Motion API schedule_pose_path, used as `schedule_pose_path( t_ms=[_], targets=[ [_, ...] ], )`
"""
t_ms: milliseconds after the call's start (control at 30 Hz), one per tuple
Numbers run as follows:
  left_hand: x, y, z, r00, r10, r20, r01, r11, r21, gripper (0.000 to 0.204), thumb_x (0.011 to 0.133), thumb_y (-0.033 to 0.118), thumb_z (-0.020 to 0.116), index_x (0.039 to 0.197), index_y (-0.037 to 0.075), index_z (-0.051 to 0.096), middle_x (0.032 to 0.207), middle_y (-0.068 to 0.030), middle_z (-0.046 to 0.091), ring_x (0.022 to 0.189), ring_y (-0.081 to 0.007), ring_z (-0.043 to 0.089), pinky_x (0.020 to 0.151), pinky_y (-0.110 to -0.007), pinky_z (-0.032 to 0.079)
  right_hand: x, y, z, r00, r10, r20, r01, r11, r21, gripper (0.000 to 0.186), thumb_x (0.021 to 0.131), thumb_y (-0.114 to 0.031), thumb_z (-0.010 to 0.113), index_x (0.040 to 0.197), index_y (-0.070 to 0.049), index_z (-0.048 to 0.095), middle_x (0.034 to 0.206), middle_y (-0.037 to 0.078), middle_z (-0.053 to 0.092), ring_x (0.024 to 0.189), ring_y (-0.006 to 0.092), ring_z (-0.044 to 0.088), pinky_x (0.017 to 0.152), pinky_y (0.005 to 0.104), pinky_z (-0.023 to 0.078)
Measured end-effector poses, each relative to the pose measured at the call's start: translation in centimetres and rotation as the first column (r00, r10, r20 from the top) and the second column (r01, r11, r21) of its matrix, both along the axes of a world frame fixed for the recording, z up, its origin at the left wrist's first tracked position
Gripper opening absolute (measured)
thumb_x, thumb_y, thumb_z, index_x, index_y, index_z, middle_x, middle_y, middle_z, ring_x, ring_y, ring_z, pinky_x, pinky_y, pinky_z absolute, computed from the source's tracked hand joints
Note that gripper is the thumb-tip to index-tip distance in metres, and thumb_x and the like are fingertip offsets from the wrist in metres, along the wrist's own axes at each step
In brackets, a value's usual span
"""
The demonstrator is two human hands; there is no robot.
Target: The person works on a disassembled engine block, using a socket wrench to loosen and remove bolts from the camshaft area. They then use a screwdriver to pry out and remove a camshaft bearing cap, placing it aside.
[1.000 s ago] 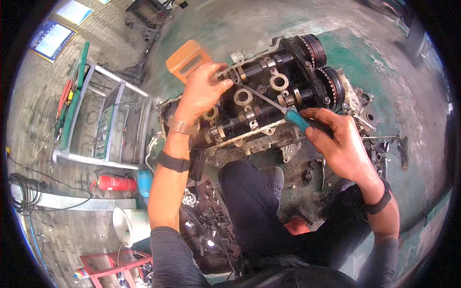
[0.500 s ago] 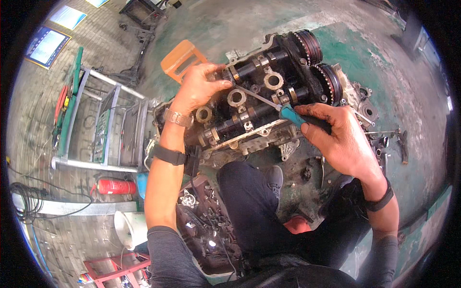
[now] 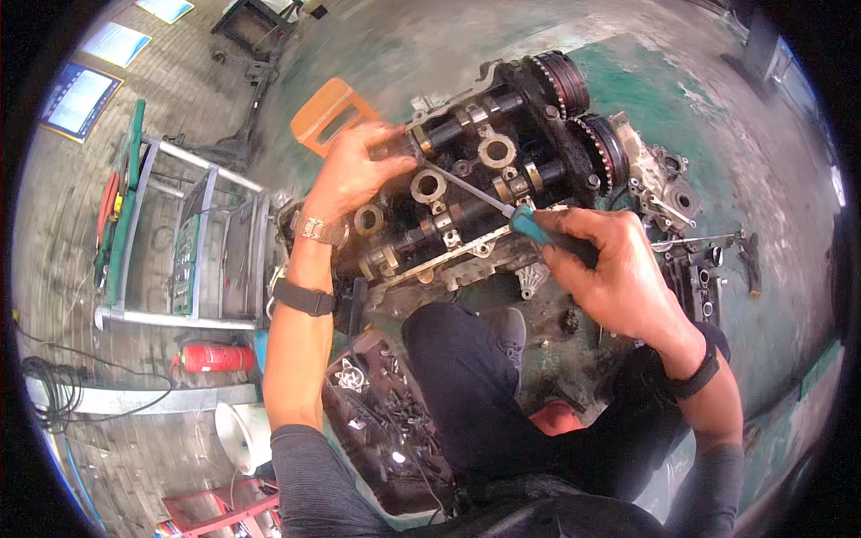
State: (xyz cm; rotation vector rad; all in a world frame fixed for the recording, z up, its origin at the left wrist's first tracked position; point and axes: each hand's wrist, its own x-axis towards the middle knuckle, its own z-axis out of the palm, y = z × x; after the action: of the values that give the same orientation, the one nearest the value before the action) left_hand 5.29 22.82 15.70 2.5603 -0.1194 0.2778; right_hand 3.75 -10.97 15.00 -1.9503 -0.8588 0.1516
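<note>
1. Person's legs point(image 3: 466, 394), dark trousers, at the lower centre; one grey shoe point(image 3: 511, 330) against the base of the engine part.
2. Parts tray point(image 3: 386, 421), dark, on the floor beside the left forearm; it holds a jumble of bolts and small metal pieces.
3. Right hand point(image 3: 610, 269), wrist with a black band. Fingers closed around the teal handle of a screwdriver point(image 3: 502, 208); the steel shaft runs up and to the left, its tip resting among the cam bearing caps.
4. Left hand point(image 3: 354, 175), wrist with a metal watch and a black band further down the forearm. Fingers curled down over the left end of the upper camshaft; whether they clasp a loose piece there cannot be told.
5. Cylinder head point(image 3: 466, 193), greasy and dark, lying on the green floor in front of the knees, between the two hands. Two camshafts run along it, with two toothed sprockets point(image 3: 583, 117) at its far right end.
6. Loose engine castings point(image 3: 682, 224), grey and black, just right of the cylinder head.
7. Orange plastic container point(image 3: 327, 115), on the floor just beyond the left hand.
8. Red fire extinguisher point(image 3: 215, 359), lying on its side, left of the left forearm.
9. Metal rack point(image 3: 179, 242), grey-framed, well to the left.
</note>
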Motion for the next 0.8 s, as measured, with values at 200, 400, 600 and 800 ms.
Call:
schedule_pose_path(
  t_ms=[200,400,600,800],
  targets=[
    [-0.4,-0.3,0.5,0.999,-0.011,-0.034,0.010,1.000,-0.029,0.056,0.071,0.015,0.085,0.121,0.000,0.068,0.112,-0.0108,0.068,0.104,-0.0189,0.062,0.095,-0.032,0.047,0.0,0.0,1.5,0.959,0.063,0.278,-0.046,0.997,-0.067,0.024,0.078,-0.003,0.065,0.101,0.002,0.070,0.079,0.021,0.064,0.067,0.0370,0.064,0.063,0.0402,0.050],
    [-0.3,-0.4,0.8,0.999,-0.017,-0.046,0.015,0.999,-0.044,0.050,0.071,0.007,0.081,0.118,-0.003,0.067,0.105,-0.0089,0.065,0.098,-0.0181,0.062,0.090,-0.031,0.048,-0.8,0.7,-0.5,0.994,-0.005,0.108,0.001,0.999,0.033,0.030,0.080,-0.001,0.065,0.109,0.003,0.069,0.077,0.021,0.064,0.065,0.0336,0.064,0.061,0.0382,0.049],
    [-0.4,-0.6,0.6,0.998,0.001,-0.062,-0.008,0.994,-0.109,0.048,0.072,0.005,0.080,0.118,-0.002,0.068,0.100,-0.0045,0.063,0.095,-0.0152,0.060,0.088,-0.029,0.048,-1.1,0.8,-2.8,0.996,-0.051,0.072,0.043,0.994,0.105,0.031,0.078,-0.012,0.067,0.107,0.000,0.069,0.081,0.023,0.066,0.076,0.0414,0.065,0.069,0.0465,0.053],
    [-0.6,-0.7,0.7,0.999,0.017,-0.050,-0.022,0.995,-0.099,0.048,0.072,0.003,0.081,0.118,-0.002,0.068,0.099,-0.0024,0.064,0.090,-0.0123,0.060,0.085,-0.028,0.049,-0.7,0.4,-3.8,0.998,-0.010,-0.069,0.025,0.976,0.218,0.031,0.082,-0.001,0.065,0.112,0.006,0.068,0.065,0.011,0.055,0.057,0.0089,0.049,0.054,0.0292,0.043]
  ],
)
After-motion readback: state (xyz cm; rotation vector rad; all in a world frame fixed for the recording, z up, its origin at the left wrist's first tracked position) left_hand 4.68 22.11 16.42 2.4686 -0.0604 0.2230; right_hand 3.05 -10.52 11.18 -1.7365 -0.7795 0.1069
